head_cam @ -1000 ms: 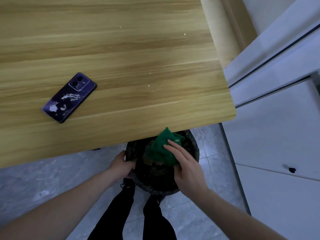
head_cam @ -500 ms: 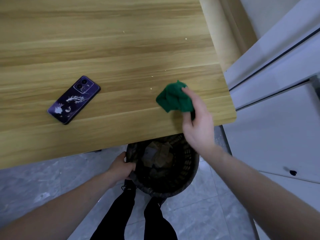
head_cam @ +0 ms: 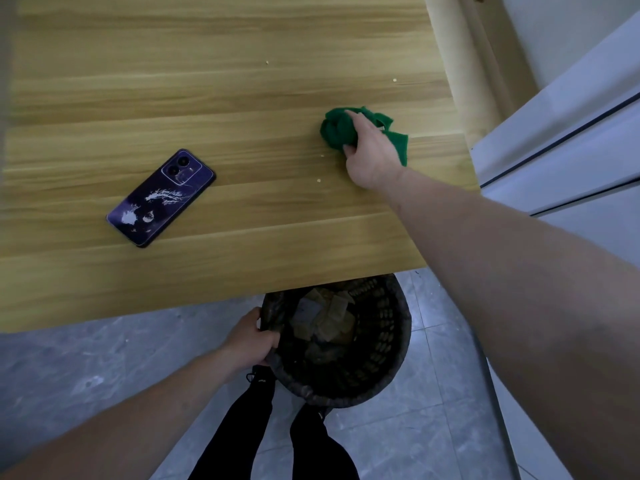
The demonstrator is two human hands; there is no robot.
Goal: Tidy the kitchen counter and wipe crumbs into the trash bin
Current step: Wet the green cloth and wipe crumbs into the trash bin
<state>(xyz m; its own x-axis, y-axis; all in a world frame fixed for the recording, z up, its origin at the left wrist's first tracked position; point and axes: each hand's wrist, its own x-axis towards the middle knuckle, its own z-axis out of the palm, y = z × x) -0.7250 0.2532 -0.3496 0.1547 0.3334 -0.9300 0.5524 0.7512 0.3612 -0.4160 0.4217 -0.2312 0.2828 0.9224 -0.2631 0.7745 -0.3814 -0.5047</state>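
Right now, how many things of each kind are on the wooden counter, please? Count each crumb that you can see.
Phone: 1
Green cloth, gripped by the right hand: 1
Crumbs, such as one near the cloth: 4 visible
Total on the counter: 6

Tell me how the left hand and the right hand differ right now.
The left hand is low, below the counter edge, gripping the rim of the trash bin; the right hand reaches out over the counter. The left hand holds a rigid black rim, while the right hand grips a crumpled green cloth on the wood. Both are curled around something.
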